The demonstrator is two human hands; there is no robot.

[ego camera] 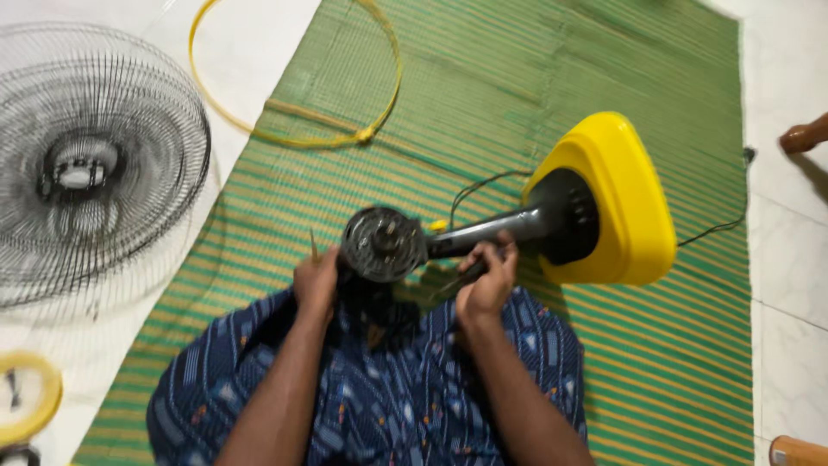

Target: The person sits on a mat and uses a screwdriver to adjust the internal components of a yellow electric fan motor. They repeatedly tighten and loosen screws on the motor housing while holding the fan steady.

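Here, a green-and-yellow striped mat (535,103) covers most of the white tiled floor (789,285). On it lies a dismantled pedestal fan (517,226), tipped over on its side. Its long axis runs roughly left to right with a slight upward slant: yellow base (634,198) at the right end, face toward the camera; dark stem toward the left; round black motor head (382,243) at the left end, just above the person's lap in blue patterned cloth (388,406). A black power cord (716,229) trails off the base to the right.

Black wire fan guard (95,164) lies flat on the floor, far left, well apart from the fan. Yellow guard ring (293,73) straddles mat edge and floor, upper left.

Left hand (317,280) is curled against the motor head's left side; a thin stick-like tool (314,246) rises from it. Right hand (487,280) is closed around the stem just right of the motor head.
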